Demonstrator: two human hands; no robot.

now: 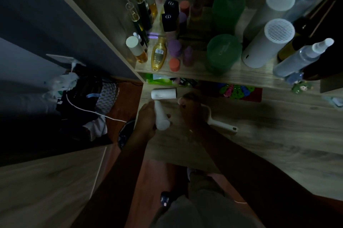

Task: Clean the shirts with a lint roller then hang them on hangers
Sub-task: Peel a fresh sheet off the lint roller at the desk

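Note:
The scene is dim. A white lint roller (163, 94) is held above the left end of a wooden desk (278, 135), its roll pointing sideways. My left hand (146, 120) is shut around the roller's handle from the left. My right hand (191, 111) hovers at the roll's right end with its fingers curled. A small white bit shows at its fingertips, and I cannot tell whether it grips anything. A second white plastic piece with a handle (222, 125) lies on the desk, partly hidden under my right hand. No shirt or hanger is clearly visible.
A shelf (194, 73) behind the desk carries several bottles, two green jars (223, 53) and white cylinders (267, 42). A heap of bags and fabric with a white cable (83, 98) lies on the floor at left. My legs and feet show below the desk edge.

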